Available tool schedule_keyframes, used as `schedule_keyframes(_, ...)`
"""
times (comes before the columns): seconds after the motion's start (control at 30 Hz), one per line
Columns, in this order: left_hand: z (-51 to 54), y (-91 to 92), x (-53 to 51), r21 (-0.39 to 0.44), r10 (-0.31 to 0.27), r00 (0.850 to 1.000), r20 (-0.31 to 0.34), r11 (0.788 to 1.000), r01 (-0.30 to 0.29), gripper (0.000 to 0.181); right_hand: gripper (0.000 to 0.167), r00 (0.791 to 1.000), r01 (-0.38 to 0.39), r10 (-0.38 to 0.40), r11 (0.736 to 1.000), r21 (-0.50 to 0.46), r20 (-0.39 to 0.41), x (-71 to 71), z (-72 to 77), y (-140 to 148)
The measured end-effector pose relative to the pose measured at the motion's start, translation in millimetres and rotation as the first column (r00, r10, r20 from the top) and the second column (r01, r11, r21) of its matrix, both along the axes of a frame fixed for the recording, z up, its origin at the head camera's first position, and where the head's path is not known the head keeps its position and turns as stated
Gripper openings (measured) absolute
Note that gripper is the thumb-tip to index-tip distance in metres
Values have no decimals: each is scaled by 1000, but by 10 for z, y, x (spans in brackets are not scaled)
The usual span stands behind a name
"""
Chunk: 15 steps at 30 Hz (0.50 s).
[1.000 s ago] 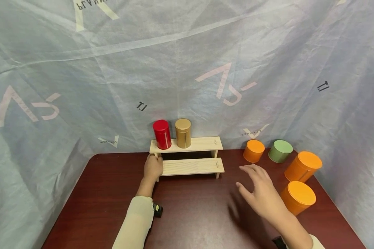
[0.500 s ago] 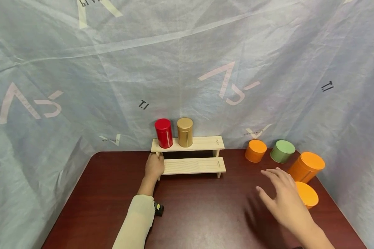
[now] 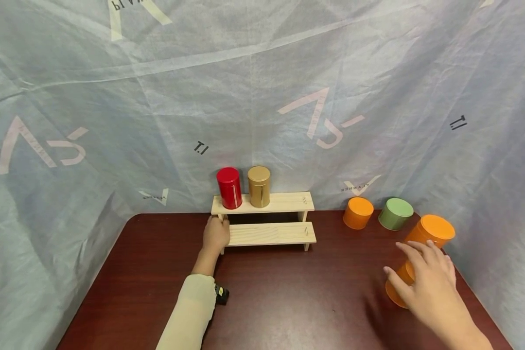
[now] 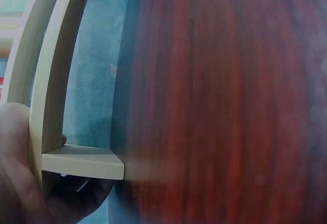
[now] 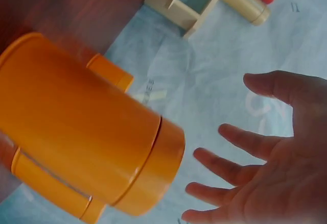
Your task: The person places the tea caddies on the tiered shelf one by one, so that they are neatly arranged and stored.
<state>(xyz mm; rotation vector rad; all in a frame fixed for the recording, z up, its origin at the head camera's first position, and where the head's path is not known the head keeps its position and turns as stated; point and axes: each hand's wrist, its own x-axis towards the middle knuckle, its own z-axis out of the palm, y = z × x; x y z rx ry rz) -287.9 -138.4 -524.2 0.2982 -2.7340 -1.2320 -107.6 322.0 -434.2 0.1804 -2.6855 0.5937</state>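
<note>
My left hand (image 3: 216, 236) grips the left end of a two-tier wooden display rack (image 3: 284, 202). In the left wrist view its fingers wrap round the rack's end beside a short leg (image 4: 84, 162). On the upper tier stand a red tin (image 3: 230, 190) and a gold tin (image 3: 259, 189). My right hand (image 3: 435, 287) hovers over the nearest tall orange tin (image 3: 395, 290), partly hiding it. The right wrist view shows the hand's fingers spread, apart from that orange tin (image 5: 87, 122). Behind it stands another tall orange tin (image 3: 433, 227).
A short orange tin (image 3: 358, 215) and a short green tin (image 3: 395, 215) stand at the back right of the dark red-brown table (image 3: 297, 301). Grey printed cloth (image 3: 245, 97) hangs behind and along both sides.
My right hand has moved rightward across the table to over the nearest orange tin, its fingers still spread. The left hand keeps its grip on the rack, which has not visibly moved.
</note>
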Motion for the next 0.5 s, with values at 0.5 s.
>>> schedule_keyframes(0.5, 13, 2, -7, -5, -4, 1000, 6, 1000, 4, 42, 106, 923, 58, -123, 981, 184, 365, -4, -17, 417)
